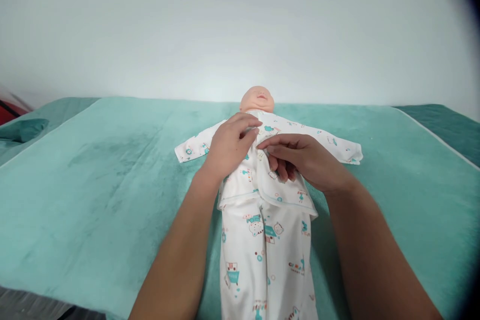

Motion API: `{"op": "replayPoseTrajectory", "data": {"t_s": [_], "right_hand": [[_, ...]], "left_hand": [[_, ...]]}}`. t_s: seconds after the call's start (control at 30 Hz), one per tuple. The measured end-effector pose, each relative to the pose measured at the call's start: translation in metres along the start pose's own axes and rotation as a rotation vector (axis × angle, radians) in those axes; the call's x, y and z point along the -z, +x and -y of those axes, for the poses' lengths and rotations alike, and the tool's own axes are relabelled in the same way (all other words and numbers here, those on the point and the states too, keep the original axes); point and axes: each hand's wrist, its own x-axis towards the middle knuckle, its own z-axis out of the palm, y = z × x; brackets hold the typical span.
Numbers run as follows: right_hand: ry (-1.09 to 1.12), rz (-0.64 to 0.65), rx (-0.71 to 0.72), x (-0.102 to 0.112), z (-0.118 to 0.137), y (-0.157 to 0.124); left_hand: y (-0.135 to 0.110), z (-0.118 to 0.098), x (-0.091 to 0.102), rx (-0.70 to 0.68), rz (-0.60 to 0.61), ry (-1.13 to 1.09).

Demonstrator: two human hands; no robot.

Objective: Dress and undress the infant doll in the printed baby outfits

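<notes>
A baby doll (256, 100) lies on its back with its head at the far end. It wears a white printed baby shirt (288, 195) with long sleeves spread to both sides, and matching white pants (243, 245). My left hand (234, 142) rests on the chest, thumb and forefinger closed on the shirt near its front opening. Just beside it, my right hand (296, 155) pinches the edge of the same opening, its other fingers curled below. A small button (260, 156) shows under the right fingertips. What lies between the fingertips is partly hidden.
A green plush cover (112, 200) spreads under the doll. Behind it rises a white wall (240, 25). Darker green fabric (446, 125) lies at the right edge, and a red object (7, 112) shows at the far left. Grey floor (33, 305) appears at lower left.
</notes>
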Motion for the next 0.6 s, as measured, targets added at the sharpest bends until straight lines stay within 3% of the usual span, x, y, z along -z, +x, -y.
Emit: {"op": "replayPoseTrajectory", "data": {"t_s": [0.13, 0.23, 0.4, 0.6], "right_hand": [[-0.011, 0.016, 0.02, -0.0001, 0.001, -0.0009], [-0.008, 0.024, 0.03, 0.0, 0.0008, -0.0008], [-0.011, 0.025, 0.035, -0.0002, 0.001, -0.0009], [-0.027, 0.022, 0.038, -0.0005, 0.0005, -0.0013]], "left_hand": [[0.0005, 0.0057, -0.005, -0.052, -0.041, 0.216], [0.001, 0.0066, -0.0061, -0.103, -0.008, 0.31], [0.0028, 0.0068, -0.0062, -0.054, 0.067, 0.326], [0.0047, 0.0103, -0.0068, -0.013, 0.05, 0.27]]}}
